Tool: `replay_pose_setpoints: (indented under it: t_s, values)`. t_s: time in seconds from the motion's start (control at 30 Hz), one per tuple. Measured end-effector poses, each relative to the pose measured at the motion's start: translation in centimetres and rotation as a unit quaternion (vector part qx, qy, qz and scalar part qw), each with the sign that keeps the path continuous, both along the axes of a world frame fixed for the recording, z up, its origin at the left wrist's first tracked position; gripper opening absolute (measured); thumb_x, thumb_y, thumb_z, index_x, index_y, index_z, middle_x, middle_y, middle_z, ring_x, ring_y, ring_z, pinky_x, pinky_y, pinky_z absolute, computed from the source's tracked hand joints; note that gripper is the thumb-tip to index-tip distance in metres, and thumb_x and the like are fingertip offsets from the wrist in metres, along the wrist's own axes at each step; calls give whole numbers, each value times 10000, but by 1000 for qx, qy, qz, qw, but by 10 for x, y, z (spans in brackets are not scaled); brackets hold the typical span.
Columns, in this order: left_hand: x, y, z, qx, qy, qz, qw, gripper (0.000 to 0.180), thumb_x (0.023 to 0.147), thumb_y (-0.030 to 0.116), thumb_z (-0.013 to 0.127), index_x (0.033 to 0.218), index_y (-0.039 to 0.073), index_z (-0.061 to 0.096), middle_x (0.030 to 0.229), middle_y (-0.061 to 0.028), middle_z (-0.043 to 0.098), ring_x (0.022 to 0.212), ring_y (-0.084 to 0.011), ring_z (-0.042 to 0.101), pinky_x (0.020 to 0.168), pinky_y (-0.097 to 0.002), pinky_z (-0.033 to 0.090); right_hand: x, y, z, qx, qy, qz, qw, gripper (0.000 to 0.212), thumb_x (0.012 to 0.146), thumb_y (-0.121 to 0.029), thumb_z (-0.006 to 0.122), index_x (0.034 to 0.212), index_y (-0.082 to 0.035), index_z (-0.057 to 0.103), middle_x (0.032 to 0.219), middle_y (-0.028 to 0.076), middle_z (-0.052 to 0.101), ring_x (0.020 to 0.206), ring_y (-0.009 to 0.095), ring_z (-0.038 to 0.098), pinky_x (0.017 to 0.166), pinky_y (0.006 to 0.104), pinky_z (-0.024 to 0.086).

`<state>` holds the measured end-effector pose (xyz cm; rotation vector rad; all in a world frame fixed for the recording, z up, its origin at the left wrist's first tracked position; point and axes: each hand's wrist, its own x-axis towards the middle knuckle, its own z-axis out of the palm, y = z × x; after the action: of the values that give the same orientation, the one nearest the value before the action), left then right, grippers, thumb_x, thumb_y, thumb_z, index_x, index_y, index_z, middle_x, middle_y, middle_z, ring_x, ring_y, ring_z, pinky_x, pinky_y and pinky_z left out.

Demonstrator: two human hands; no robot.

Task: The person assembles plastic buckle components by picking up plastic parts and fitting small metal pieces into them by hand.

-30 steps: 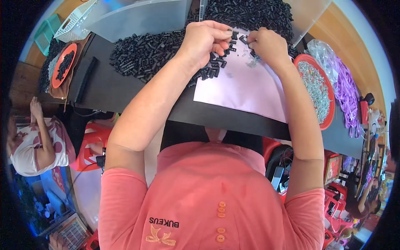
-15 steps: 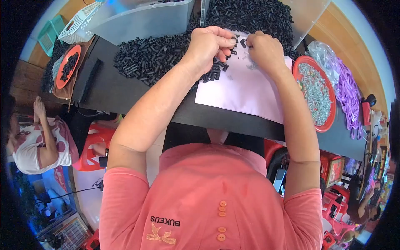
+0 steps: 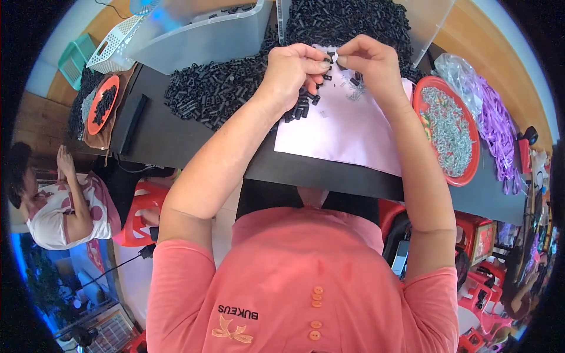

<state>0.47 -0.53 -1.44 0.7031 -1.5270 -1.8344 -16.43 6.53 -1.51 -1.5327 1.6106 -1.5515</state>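
Note:
Over a pale pink cloth (image 3: pixel 335 138), my left hand (image 3: pixel 288 76) pinches a small black plastic part (image 3: pixel 328 59) between thumb and forefinger. More black parts lie under its curled fingers. My right hand (image 3: pixel 376 66) is closed in a pinch right beside it, the fingertips almost meeting those of the left. Whatever sits in the right fingertips is too small to make out. Below the right hand, a few small transparent pieces (image 3: pixel 355 91) are scattered on the cloth. A large heap of black plastic parts (image 3: pixel 206 94) spreads to the left of my left hand.
A translucent bin (image 3: pixel 200 44) stands at the back left; more black parts (image 3: pixel 353 20) pile behind my hands. At right are a red tray (image 3: pixel 419 97) of small transparent pieces and purple straps (image 3: pixel 497 129). An orange plate (image 3: pixel 112 82) holds black parts. Another person (image 3: pixel 70 206) sits at left.
My right hand has lifted off the cloth and moved its fingertips up against the left hand's. The left hand stays nearly in place with its black part.

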Motion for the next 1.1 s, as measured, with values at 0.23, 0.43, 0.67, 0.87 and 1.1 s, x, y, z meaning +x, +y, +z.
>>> replay_pose_setpoints:
  t_s: [0.23,0.43,0.67,0.87,1.1]
  values:
    - [-2,1,-1,-10,11,-4,1000,107,841,21,635,923,-46,618,771,-94,630,616,-128,584,491,-240,477,14,-1,-2,-57,-136,49,988,117,759,38,680,868,-6,677,796,18,656,732,73,589,693,213,475]
    - [-3,3,-3,-28,14,18,999,105,832,23,645,902,-50,619,747,-97,635,591,-128,579,469,-238,467,18,-4,-8,-52,-175,51,982,134,777,26,675,909,2,673,826,43,664,765,104,618,743,237,508]
    - [-4,6,-3,-63,-18,39,997,93,829,19,643,884,-54,623,731,-90,632,590,-126,578,462,-232,462,20,-2,-4,30,-165,26,986,160,803,-24,665,959,7,676,840,65,668,768,116,617,728,238,500]
    - [-4,8,-2,-33,7,19,999,108,844,30,638,899,-62,627,747,-99,632,594,-134,585,459,-231,463,24,0,-1,7,-159,-5,987,148,802,-28,669,945,11,673,826,63,667,757,109,609,716,232,490]
    - [-2,9,-2,-6,22,21,1000,116,848,33,636,910,-65,628,754,-104,632,589,-133,582,454,-233,458,26,0,-6,-14,-183,15,983,117,800,-3,662,915,14,673,822,57,666,757,104,606,713,226,486]
